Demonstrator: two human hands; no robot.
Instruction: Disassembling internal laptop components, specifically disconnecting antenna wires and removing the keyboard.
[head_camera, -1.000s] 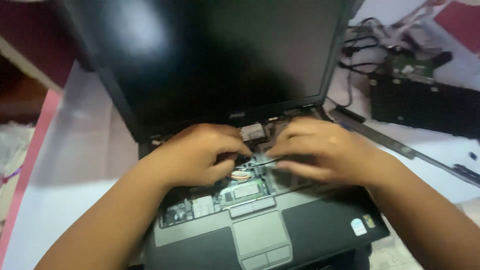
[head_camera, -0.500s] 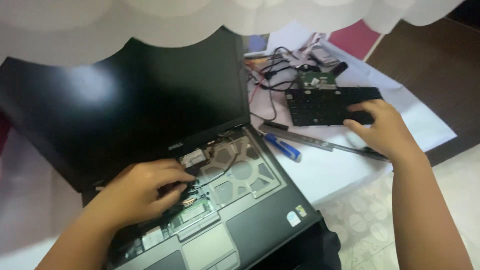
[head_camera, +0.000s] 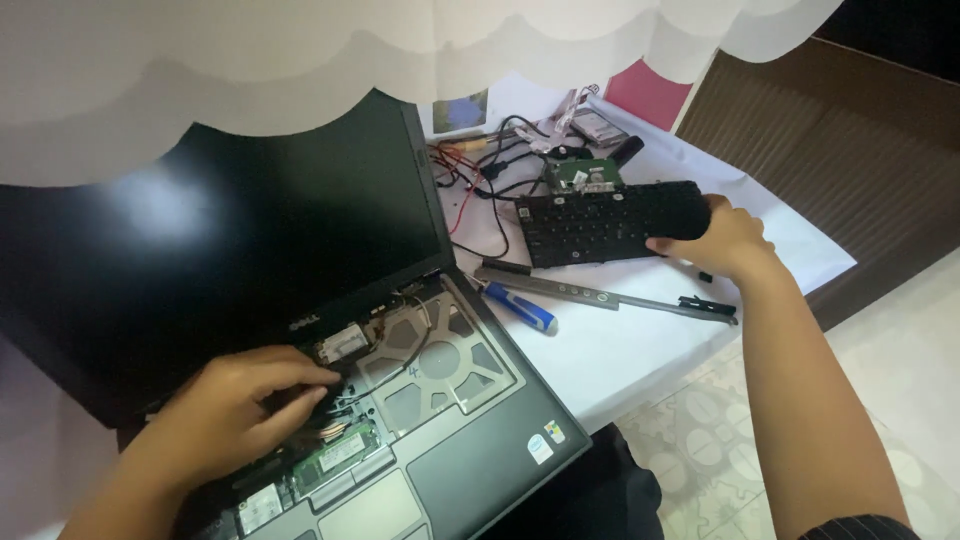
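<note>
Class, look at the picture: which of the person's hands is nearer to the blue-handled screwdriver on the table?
Right. The right hand grips the detached keyboard up-right of the blue-handled screwdriver; the left hand rests inside the opened laptop, farther away.

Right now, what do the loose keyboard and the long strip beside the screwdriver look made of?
Keyboard, held by the right hand: apparently matte black plastic, with no glare on its keys. Strip: likely grey metal or silver-painted plastic, smooth and thin with a dull sheen. Screwdriver: glossy blue plastic handle.

A blue-handled screwdriver (head_camera: 520, 307), a grey metal strip (head_camera: 590, 294) and tangled cables (head_camera: 480, 175) lie on the white table (head_camera: 620, 350).
</note>
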